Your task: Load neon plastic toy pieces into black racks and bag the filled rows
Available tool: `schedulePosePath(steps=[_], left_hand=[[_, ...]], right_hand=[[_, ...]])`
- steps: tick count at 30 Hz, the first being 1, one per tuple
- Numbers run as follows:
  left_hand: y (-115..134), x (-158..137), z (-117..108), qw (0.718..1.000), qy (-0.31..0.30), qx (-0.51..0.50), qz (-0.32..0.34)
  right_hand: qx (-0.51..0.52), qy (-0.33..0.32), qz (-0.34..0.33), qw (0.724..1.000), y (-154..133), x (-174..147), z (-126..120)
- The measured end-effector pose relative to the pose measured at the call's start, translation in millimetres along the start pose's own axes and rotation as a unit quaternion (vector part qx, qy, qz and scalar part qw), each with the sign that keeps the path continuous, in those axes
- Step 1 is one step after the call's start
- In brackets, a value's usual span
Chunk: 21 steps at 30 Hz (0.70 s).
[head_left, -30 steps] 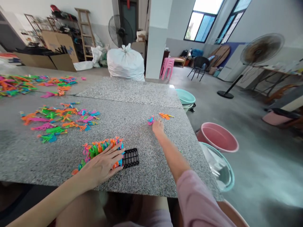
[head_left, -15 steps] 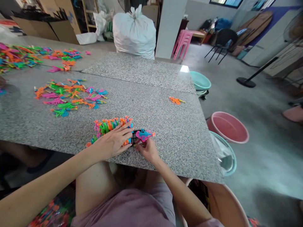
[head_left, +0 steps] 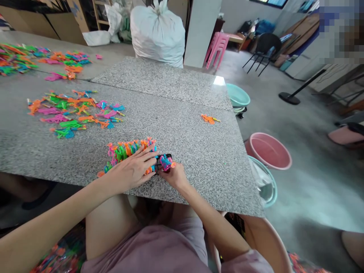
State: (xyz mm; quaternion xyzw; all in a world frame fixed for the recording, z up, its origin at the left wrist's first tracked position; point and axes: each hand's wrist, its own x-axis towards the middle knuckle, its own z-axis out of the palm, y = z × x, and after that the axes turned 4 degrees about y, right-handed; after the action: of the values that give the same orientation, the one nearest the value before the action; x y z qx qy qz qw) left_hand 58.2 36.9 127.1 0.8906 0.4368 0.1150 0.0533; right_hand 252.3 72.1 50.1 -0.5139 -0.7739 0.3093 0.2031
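Note:
A row of small plastic toy guns [head_left: 125, 150] in orange, green, pink and blue stands packed upright on the table. My left hand [head_left: 135, 167] lies across the row, its fingers stretched over the right end. Beside those fingertips a black grid rack [head_left: 157, 167] shows; how far it runs under the row is hidden. My right hand [head_left: 176, 176] pinches a blue and pink toy gun [head_left: 165, 162] with an orange tip at the rack's right part. Whether that toy sits in the grid I cannot tell.
Loose toy guns [head_left: 76, 110] lie on the speckled table [head_left: 182, 132] at left, with a bigger pile [head_left: 17, 60] behind. One orange toy gun [head_left: 209, 119] lies at right. A pink basin [head_left: 269, 151] and green basins [head_left: 237, 95] stand past the right edge; a white sack [head_left: 157, 34] is behind.
My right hand has brought the blue and pink toy gun left onto the rack and turned it more upright. My left hand stays over the row. The whole view has shifted slightly.

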Motion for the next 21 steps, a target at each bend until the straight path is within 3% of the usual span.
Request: schedulePosePath(steps=[9,16,19,21], left_hand=[[-1.3,-2.3,9.4,0.999,0.041,-0.005,-0.023],[-3.3,-3.6,9.8,0.997,0.062,-0.011,-0.034],[-9.9,-5.9,15.2,0.997,0.080,0.002,-0.002],[-15.7,-7.4,21.7,0.995,0.101,0.020,0.011]], right_hand=[[-0.139,-0.074,0.007,0.987,-25.4,-0.9,-0.5],[-0.162,-0.089,-0.002,0.983,-43.0,5.0,1.3],[-0.118,-0.113,-0.039,0.986,-31.3,13.3,0.2],[-0.085,-0.148,-0.068,0.983,-7.0,32.5,-16.0]])
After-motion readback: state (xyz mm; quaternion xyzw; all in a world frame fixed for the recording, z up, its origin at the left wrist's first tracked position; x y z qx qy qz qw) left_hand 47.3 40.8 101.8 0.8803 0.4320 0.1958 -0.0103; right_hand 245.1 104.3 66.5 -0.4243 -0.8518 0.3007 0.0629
